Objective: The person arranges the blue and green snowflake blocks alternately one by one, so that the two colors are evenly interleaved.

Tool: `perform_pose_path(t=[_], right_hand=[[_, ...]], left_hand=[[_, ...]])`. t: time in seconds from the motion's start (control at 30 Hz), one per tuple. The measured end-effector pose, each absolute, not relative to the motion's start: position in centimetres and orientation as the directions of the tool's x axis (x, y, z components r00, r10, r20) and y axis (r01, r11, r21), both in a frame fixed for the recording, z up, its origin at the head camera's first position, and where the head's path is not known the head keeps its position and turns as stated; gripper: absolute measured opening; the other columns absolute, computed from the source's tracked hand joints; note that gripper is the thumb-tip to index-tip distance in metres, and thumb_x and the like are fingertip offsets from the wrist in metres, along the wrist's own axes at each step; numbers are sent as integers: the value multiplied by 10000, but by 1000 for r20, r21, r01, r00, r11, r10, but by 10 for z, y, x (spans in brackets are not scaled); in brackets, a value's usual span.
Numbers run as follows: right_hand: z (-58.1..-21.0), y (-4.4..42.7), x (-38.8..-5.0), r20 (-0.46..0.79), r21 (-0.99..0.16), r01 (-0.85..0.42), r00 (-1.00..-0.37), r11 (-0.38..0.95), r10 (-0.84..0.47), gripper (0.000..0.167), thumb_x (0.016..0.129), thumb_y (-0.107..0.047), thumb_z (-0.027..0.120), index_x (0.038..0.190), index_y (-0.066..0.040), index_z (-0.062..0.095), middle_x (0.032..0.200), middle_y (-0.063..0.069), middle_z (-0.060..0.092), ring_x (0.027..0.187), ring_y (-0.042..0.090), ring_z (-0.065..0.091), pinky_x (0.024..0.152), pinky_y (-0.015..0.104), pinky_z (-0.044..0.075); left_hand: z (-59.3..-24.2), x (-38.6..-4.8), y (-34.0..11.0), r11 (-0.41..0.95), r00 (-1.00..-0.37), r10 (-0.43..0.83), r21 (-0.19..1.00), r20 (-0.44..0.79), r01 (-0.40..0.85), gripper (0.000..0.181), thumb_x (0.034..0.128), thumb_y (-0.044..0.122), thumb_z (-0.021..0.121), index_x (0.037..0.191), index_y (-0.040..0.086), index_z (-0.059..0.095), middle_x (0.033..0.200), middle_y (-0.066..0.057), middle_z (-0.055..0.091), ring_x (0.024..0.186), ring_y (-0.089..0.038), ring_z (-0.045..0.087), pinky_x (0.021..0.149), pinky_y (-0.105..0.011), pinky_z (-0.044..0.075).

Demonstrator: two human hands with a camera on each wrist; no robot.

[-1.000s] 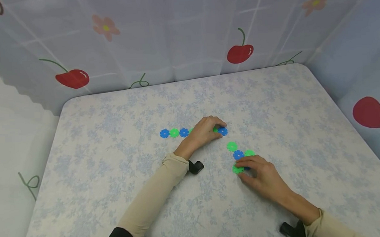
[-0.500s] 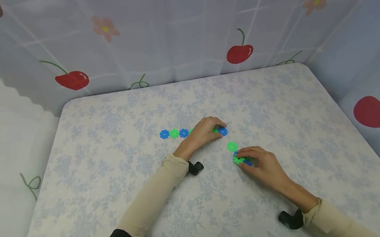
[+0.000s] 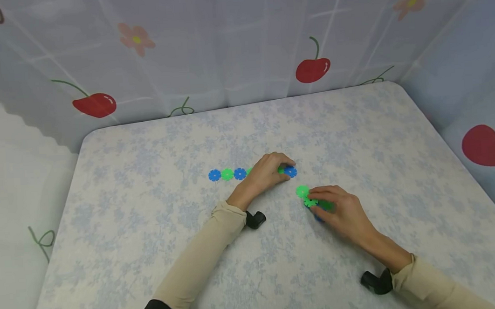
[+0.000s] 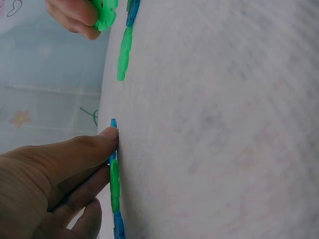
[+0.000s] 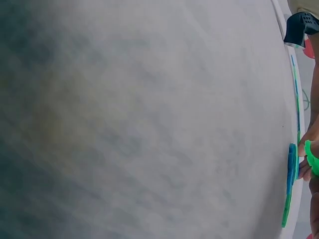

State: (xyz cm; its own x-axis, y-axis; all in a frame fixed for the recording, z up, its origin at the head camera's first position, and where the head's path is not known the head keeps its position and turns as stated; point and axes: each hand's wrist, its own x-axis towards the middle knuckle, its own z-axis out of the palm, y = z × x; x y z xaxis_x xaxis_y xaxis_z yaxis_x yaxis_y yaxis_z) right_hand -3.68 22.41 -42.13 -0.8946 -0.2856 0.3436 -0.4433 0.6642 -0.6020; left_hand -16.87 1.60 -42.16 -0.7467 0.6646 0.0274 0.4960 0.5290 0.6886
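A row of notched plastic discs, blue and green by turns, lies flat on the table; a blue disc (image 3: 214, 175) forms its left end. My left hand (image 3: 266, 173) covers the middle of the row. Its thumb and a finger hold the edges of the blue end disc (image 3: 291, 172). My right hand (image 3: 346, 212) pinches a green disc (image 3: 310, 202) between thumb and finger, raised off the table in the left wrist view. Beneath and beside that hand lie several more discs, partly hidden. One loose green disc (image 3: 302, 191) shows just beyond its fingertips.
A pale floral cloth covers the table (image 3: 141, 202). Behind it hangs a curtain (image 3: 221, 48) printed with cherries and flowers. Black devices sit at both wrists, one by the left sleeve (image 3: 202, 250).
My right hand has moved away from me with the green disc, from the near side of the loose discs to above them. My left hand has stayed in place.
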Motion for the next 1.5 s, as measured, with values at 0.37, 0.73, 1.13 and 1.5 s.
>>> perform_pose_path(t=[0.37,0.73,1.13,1.5], right_hand=[[-422,231,-61,257,-658,-330,-943,677,-210,245,824,-47,783,1067,-50,754,1148,65,689,981,239,655,740,424,555],[-421,231,-80,195,-674,-290,-957,680,-215,255,848,-65,764,1100,-28,741,1167,118,677,920,279,651,733,455,539],[-424,229,-101,138,-676,-263,-963,688,-233,245,878,-66,741,1117,-14,730,1173,147,673,1035,334,644,847,512,528],[-425,223,-111,137,-621,-293,-954,727,-268,266,875,-48,736,1138,-7,720,1202,154,651,1053,332,602,798,477,529]], left_hand=[[-420,-169,16,536,-747,665,694,4,481,358,878,102,753,1228,65,688,1236,-68,660,1113,-186,605,946,-278,487],[-420,-169,16,539,-744,668,688,1,486,373,875,106,754,1239,71,682,1246,-64,656,1126,-188,601,945,-270,486],[-420,-170,16,526,-738,674,699,4,485,365,882,103,747,1238,63,680,1237,-63,658,1130,-186,597,953,-259,478],[-419,-171,15,530,-733,680,688,4,495,363,884,101,746,1238,62,679,1229,-66,662,1119,-188,598,951,-274,481]])
